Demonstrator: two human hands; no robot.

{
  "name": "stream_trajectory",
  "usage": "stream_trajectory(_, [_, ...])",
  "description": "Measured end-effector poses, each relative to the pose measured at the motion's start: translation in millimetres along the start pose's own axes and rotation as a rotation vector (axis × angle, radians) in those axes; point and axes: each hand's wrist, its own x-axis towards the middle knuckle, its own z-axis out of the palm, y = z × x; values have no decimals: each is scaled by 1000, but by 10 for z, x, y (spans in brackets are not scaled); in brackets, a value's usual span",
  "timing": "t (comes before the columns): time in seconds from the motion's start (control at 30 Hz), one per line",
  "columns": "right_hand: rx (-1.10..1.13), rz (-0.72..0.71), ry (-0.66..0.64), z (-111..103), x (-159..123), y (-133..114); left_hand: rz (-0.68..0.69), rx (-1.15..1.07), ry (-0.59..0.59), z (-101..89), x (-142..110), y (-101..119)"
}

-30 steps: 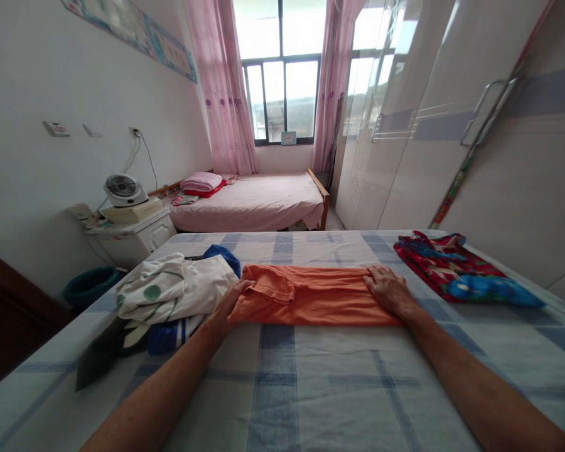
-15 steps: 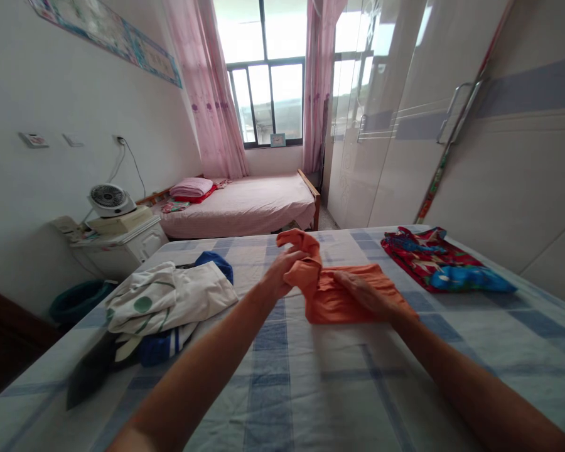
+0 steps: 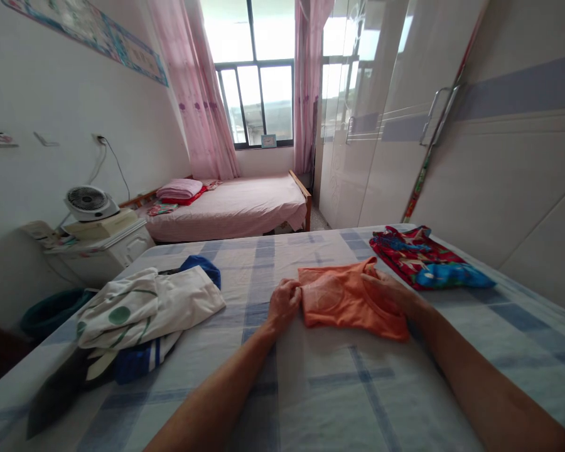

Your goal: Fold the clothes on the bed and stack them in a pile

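An orange garment [image 3: 332, 298], folded into a small flat shape with a curved edge at its right end, lies on the checked bedsheet [image 3: 320, 402]. My left hand [image 3: 285, 304] is closed at its left edge, with the fingertips pinching the cloth. Over on the right end, my right hand [image 3: 390, 290] holds the fabric beside the curved edge; its fingertips are partly hidden in the folds. Right of the orange garment lies a folded red and blue patterned garment [image 3: 424, 257].
A loose heap with a white garment [image 3: 169, 304] and dark and blue clothes lies on the left. Beyond the bed stand a pink-covered bed [image 3: 245, 201], a cabinet [image 3: 117, 248] with a fan [image 3: 91, 202], and a glossy wardrobe [image 3: 386, 169] along the right.
The orange garment's left part has been folded over to the right and now lies flat. My left hand has moved down to its left edge, my right hand to its right end.
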Motion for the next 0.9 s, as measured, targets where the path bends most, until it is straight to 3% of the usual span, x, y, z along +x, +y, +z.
stream_trajectory(0.17, [-169, 34, 54, 51, 10, -93, 237, 177, 30, -12, -78, 58])
stream_trajectory(0.3, [-455, -89, 177, -29, 129, -238, 516, 346, -149, 24, -132, 139])
stream_trajectory(0.43, [-1020, -246, 485, -117, 198, -242, 528, 437, -248, 52, -172, 122])
stream_trajectory(0.5, [-1245, -347, 546, -100, 159, -186, 492, 447, -275, 49, -176, 115])
stream_trajectory(0.6, [-1405, -515, 481, 46, 48, -122, 460, 433, -322, 27, -171, 133])
stream_trajectory(0.7, [-1413, -616, 368, 279, -30, -85, 444, 418, -359, 1, -167, 161])
stream_trajectory(0.8, [-1386, -635, 198, 456, -30, 18, 436, 406, -369, -9, -168, 165])
stream_trajectory(0.9, [-1349, -591, 22, 495, 16, 181, 449, 389, -356, 2, -177, 147])
